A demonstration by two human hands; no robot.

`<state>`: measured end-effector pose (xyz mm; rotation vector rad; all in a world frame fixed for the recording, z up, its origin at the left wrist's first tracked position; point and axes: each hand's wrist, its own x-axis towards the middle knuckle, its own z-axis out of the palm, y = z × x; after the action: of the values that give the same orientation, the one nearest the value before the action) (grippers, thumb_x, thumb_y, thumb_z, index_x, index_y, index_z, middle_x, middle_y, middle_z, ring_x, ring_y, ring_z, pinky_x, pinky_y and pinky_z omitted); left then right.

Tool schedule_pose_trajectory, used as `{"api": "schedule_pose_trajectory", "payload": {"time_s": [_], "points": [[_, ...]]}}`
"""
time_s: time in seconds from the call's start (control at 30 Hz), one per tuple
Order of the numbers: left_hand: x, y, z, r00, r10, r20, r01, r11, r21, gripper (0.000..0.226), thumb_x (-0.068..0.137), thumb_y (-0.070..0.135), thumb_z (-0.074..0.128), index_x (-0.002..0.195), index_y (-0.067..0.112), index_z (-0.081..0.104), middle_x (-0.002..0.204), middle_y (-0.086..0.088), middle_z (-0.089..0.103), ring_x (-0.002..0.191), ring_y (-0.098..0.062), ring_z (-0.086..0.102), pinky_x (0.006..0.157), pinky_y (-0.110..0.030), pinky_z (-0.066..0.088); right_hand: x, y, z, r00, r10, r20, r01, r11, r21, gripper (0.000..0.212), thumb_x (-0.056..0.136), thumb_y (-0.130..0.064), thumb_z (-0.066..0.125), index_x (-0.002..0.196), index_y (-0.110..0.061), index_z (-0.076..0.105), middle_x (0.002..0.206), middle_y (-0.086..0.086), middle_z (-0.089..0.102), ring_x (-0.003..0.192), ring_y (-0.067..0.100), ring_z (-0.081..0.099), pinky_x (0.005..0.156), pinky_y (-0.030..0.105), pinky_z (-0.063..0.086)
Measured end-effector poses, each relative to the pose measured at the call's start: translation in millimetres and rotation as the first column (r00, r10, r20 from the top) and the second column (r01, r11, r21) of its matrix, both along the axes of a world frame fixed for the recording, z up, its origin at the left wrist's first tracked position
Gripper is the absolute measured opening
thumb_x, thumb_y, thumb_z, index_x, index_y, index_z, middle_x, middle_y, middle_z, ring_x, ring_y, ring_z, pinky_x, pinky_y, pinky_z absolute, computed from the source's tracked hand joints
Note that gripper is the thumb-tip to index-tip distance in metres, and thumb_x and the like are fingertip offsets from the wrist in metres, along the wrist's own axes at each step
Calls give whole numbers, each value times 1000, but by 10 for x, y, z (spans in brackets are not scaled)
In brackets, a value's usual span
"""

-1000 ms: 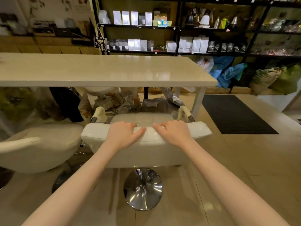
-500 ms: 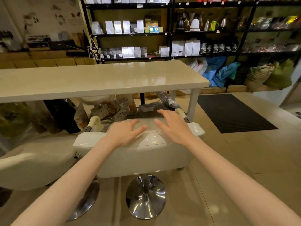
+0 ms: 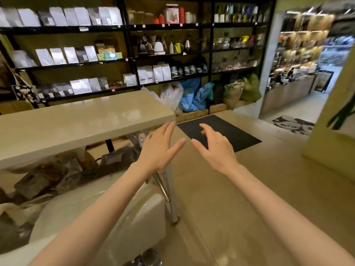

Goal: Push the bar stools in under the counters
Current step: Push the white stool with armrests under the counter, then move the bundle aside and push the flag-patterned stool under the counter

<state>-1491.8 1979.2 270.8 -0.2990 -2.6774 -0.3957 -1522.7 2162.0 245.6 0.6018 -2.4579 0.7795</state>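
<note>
A white padded bar stool point(image 3: 123, 212) sits low at the bottom left, its front tucked below the cream counter point(image 3: 76, 123); its chrome base point(image 3: 148, 259) shows at the bottom edge. My left hand point(image 3: 159, 148) hovers in the air past the counter's right end, fingers spread, holding nothing. My right hand point(image 3: 215, 148) floats beside it over the floor, also spread and empty. Neither hand touches the stool.
Bags and packets point(image 3: 57, 173) are piled under the counter. A chrome counter leg point(image 3: 171, 194) stands right of the stool. A black mat point(image 3: 226, 129) lies on the floor ahead. Dark shelves point(image 3: 134, 60) with packets line the back wall; a doorway point(image 3: 303, 77) opens at right.
Both hands have let go of the stool's backrest and lifted off it. The view has swung right and up, so the stool now lies at the lower left.
</note>
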Motion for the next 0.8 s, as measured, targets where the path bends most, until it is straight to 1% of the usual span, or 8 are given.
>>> {"api": "schedule_pose_trajectory", "payload": {"time_s": [0.07,0.13,0.27,0.37,0.5,0.67,0.8], "points": [[-337,276,-7,998,-40,-55,42,999,19,66,92,55,37,145,20,21,151,-6,30,137,-21,28,109,-44,26,-348,314,19,1000,-15,8,15,1000,11,66,90,-55,41,140,-14,31,131,9,52,116,27,49,92,40,38],[-684,563,0,996,-37,-82,39,999,23,66,91,56,38,145,21,22,151,-6,32,136,-21,30,108,-43,27,-708,624,56,1000,-24,8,24,999,35,67,89,-56,42,141,-15,29,134,9,50,119,26,47,94,41,37],[-1461,1069,124,995,19,-100,-15,999,36,63,92,53,39,144,21,24,150,-6,32,137,-22,29,108,-43,27,-1418,1133,199,999,-18,-33,22,995,102,69,89,-57,43,141,-15,29,134,8,51,120,24,47,95,39,38],[-1988,1331,224,989,45,-144,-29,993,111,57,92,48,41,140,18,34,144,-7,42,131,-24,38,105,-44,33,-1913,1386,273,997,2,-82,10,989,146,66,89,-53,47,140,-15,30,131,7,53,117,24,48,93,38,39],[-2621,1538,206,982,72,-173,-47,988,147,52,92,44,46,136,16,40,140,-7,47,128,-24,42,103,-45,38,-2544,1568,314,996,26,-87,-18,995,95,64,89,-49,50,140,-15,32,132,6,53,118,23,48,94,37,39],[-3461,1592,103,979,121,-162,-99,986,137,50,92,44,46,136,19,40,141,-5,46,128,-23,41,102,-43,36,-3413,1604,251,996,51,-69,-45,995,83,64,90,-49,49,141,-16,30,134,6,51,120,23,46,95,38,39],[-4250,1508,13,978,159,-136,-140,980,139,52,93,42,47,138,17,39,143,-6,43,130,-23,39,105,-46,36,-4213,1485,173,995,72,-69,-65,994,91,65,90,-50,48,141,-15,30,135,6,50,121,22,45,97,38,37]]}}
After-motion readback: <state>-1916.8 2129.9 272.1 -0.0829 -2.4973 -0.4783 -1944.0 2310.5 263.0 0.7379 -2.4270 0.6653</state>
